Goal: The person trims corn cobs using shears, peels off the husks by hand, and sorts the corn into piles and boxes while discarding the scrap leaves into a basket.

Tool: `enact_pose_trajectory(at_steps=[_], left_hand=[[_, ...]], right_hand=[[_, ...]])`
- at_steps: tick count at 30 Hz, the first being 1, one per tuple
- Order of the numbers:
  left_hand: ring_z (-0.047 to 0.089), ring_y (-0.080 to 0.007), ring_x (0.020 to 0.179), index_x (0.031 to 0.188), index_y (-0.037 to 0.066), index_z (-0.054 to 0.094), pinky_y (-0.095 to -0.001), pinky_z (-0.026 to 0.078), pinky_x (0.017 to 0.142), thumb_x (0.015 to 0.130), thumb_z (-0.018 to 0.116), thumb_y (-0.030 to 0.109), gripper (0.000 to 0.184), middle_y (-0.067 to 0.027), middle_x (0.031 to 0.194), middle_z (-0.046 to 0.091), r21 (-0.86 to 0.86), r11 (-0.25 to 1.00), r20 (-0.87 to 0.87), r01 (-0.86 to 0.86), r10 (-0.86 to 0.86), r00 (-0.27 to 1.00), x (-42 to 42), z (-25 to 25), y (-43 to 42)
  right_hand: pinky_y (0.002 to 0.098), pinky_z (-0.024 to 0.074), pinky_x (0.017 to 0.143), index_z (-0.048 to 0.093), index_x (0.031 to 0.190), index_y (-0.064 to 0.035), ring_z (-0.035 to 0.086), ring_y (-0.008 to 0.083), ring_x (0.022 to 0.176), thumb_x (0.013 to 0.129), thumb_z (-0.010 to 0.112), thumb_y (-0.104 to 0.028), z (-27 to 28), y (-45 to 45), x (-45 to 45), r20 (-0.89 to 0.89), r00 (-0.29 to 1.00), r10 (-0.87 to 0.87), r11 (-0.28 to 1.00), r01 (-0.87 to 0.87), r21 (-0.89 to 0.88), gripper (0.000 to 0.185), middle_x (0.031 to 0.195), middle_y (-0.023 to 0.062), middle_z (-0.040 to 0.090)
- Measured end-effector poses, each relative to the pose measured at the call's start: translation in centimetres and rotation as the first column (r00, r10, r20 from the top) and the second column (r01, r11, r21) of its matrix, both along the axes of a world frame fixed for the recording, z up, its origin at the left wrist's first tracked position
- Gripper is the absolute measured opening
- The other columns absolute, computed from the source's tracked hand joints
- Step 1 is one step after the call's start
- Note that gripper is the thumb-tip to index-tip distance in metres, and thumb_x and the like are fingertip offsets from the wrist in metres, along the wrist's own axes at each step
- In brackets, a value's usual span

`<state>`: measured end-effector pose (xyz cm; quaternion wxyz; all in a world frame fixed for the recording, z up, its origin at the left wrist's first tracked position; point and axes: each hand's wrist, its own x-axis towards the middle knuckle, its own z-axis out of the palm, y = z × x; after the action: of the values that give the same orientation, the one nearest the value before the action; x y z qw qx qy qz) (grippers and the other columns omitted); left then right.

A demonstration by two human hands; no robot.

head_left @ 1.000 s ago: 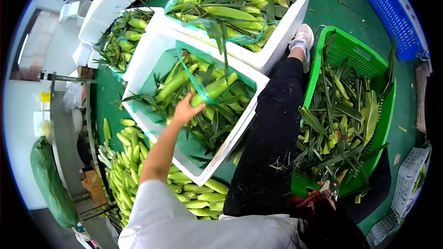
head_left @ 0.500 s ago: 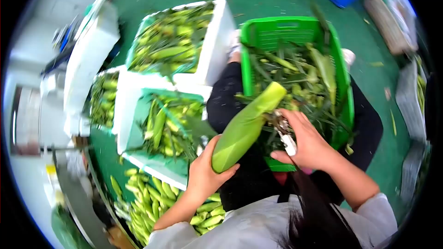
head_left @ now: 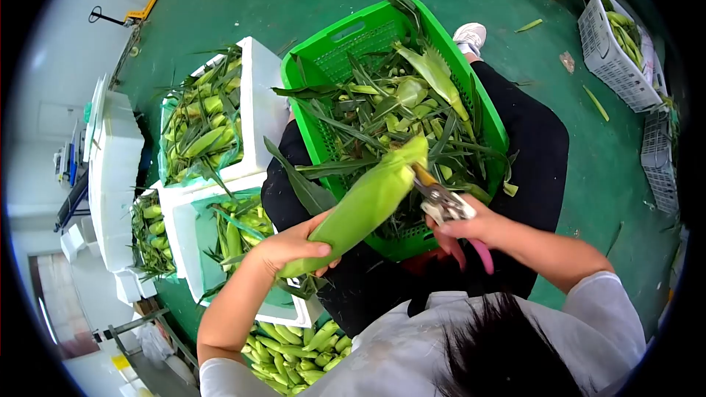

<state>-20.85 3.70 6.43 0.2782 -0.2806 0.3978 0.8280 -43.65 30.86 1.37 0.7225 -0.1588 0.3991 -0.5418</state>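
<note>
A green ear of corn in its husk (head_left: 353, 209) lies slantwise over the near edge of the green crate (head_left: 491, 121), its pale end pointing up and right. My left hand (head_left: 294, 246) is wrapped round the ear's lower end. In my right hand (head_left: 471, 222) is a pair of pruning shears (head_left: 450, 204) with pinkish-red handles. The blades are at the ear's pale upper end; whether they have cut into it I cannot tell. Beneath, the crate holds husk leaves and trimmings (head_left: 382, 114), with a pale leafy piece of corn (head_left: 434, 77) on top.
White foam boxes (head_left: 257, 110) of corn stand to the left. A pile of husked-down green ears (head_left: 294, 356) lies below them. White baskets (head_left: 614, 51) stand at the right, one with corn. A yellow-handled pallet jack (head_left: 154, 0) is at the back left.
My view has turned, so the crate and boxes appear further left. The shears' blades have come up to the ear's upper end, and their pinkish-red handles now show below my right hand.
</note>
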Motion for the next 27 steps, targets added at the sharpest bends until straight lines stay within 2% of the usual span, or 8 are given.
enact_pose_trajectory(at_steps=[4, 7, 10, 12, 18, 22, 24, 27], left_hand=[[0.06, -0.0169, 0.083, 0.157, 0.017, 0.0, -0.0279, 0.053, 0.064, 0.074, 0.082, 0.021, 0.117, -0.0113, 0.122, 0.055, 0.028, 0.998, -0.191, 0.055, -0.049, 0.98, -3.4, 3.1, 1.6], [0.058, -0.0183, 0.114, 0.156, 0.009, -0.003, -0.0324, 0.044, 0.099, 0.07, 0.085, 0.013, 0.124, -0.0147, 0.147, 0.042, -0.673, 0.729, -0.453, -0.121, -0.278, 0.847, -5.7, 3.0, 4.3], [0.058, -0.021, 0.116, 0.152, 0.004, 0.009, -0.0339, 0.043, 0.1, 0.069, 0.085, 0.015, 0.113, -0.0133, 0.131, 0.057, -0.638, 0.62, -0.584, -0.457, -0.002, 0.812, -7.9, 2.8, 6.2], [0.06, -0.0198, 0.112, 0.142, 0.0, 0.041, -0.0334, 0.046, 0.095, 0.072, 0.083, 0.018, 0.083, -0.0135, 0.124, 0.062, -0.808, 0.414, -0.468, -0.42, -0.016, 0.884, -9.4, 3.0, 6.1], [0.057, -0.0349, 0.117, 0.127, 0.002, 0.054, -0.0391, 0.044, 0.1, 0.064, 0.083, 0.007, 0.07, -0.019, 0.13, 0.058, -0.756, -0.522, -0.28, -0.394, -0.285, 0.917, -7.7, 6.7, 2.8], [0.06, -0.0326, 0.1, 0.119, 0.003, 0.056, -0.04, 0.048, 0.089, 0.062, 0.078, -0.002, 0.062, -0.0149, 0.111, 0.061, -0.623, -0.601, -0.325, -0.5, -0.383, 0.865, -7.3, 7.4, 1.1], [0.06, -0.0335, 0.098, 0.12, 0.003, 0.055, -0.0398, 0.048, 0.087, 0.062, 0.077, -0.004, 0.063, -0.0155, 0.109, 0.061, -0.631, -0.601, -0.338, -0.491, -0.357, 0.871, -8.0, 7.3, 2.0], [0.062, -0.0353, 0.094, 0.12, 0.003, 0.057, -0.0388, 0.052, 0.081, 0.058, 0.079, -0.005, 0.066, -0.0165, 0.107, 0.06, -0.662, -0.608, -0.286, -0.439, -0.335, 0.897, -8.7, 6.2, 4.9]], right_hand=[[0.034, 0.0455, 0.069, 0.053, 0.116, -0.0068, 0.054, 0.0197, 0.07, 0.087, 0.062, -0.047, 2.2, 3.2, 2.7, 0.62, 0.765, -0.175, 0.945, 0.307, -0.112, 0.05, 0.076, 0.0032, 0.052], [0.0334, 0.0456, 0.07, 0.053, 0.115, -0.0075, 0.055, 0.0173, 0.073, 0.089, 0.058, -0.051, 4.9, 0.5, 3.5, 0.663, 0.57, -0.484, 0.799, 0.598, 0.069, 0.051, 0.084, 0.0016, 0.054], [0.0391, 0.0521, 0.073, 0.056, 0.107, -0.0031, 0.063, 0.0222, 0.078, 0.086, 0.067, -0.042, -3.4, -4.0, -0.3, 0.972, -0.067, -0.226, 0.955, 0.181, 0.235, 0.046, 0.087, 0.0065, 0.063], [0.0401, 0.0522, 0.072, 0.057, 0.1, -0.0031, 0.063, 0.0249, 0.075, 0.084, 0.07, -0.039, -2.6, -6.6, 0.7, 0.679, 0.595, -0.429, 0.891, 0.404, 0.209, 0.042, 0.083, 0.0088, 0.063], [0.0443, 0.0461, 0.09, 0.052, 0.096, -0.0071, 0.061, 0.0247, 0.094, 0.084, 0.063, -0.038, -6.8, -6.8, -2.0, 0.263, 0.342, -0.902, 0.419, 0.55, 0.723, 0.035, 0.08, 0.0056, 0.059], [0.035, 0.0516, 0.073, 0.055, 0.103, -0.0023, 0.061, 0.0212, 0.08, 0.086, 0.058, -0.012, -2.2, -1.2, 2.3, 0.72, 0.601, -0.347, 0.92, 0.069, 0.385, 0.02, 0.085, 0.0069, 0.06], [0.0339, 0.0527, 0.067, 0.055, 0.11, -0.003, 0.061, 0.018, 0.081, 0.087, 0.059, -0.004, 1.7, -0.4, 3.0, 0.318, 0.85, -0.42, 0.904, 0.363, 0.224, 0.023, 0.084, 0.0067, 0.061], [0.0322, 0.0539, 0.069, 0.045, 0.13, -0.0034, 0.06, 0.0141, 0.088, 0.087, 0.067, -0.005, 5.5, -2.9, 1.7, 0.014, 0.553, -0.833, 0.536, 0.814, -0.224, 0.048, 0.115, 0.0118, 0.062]])
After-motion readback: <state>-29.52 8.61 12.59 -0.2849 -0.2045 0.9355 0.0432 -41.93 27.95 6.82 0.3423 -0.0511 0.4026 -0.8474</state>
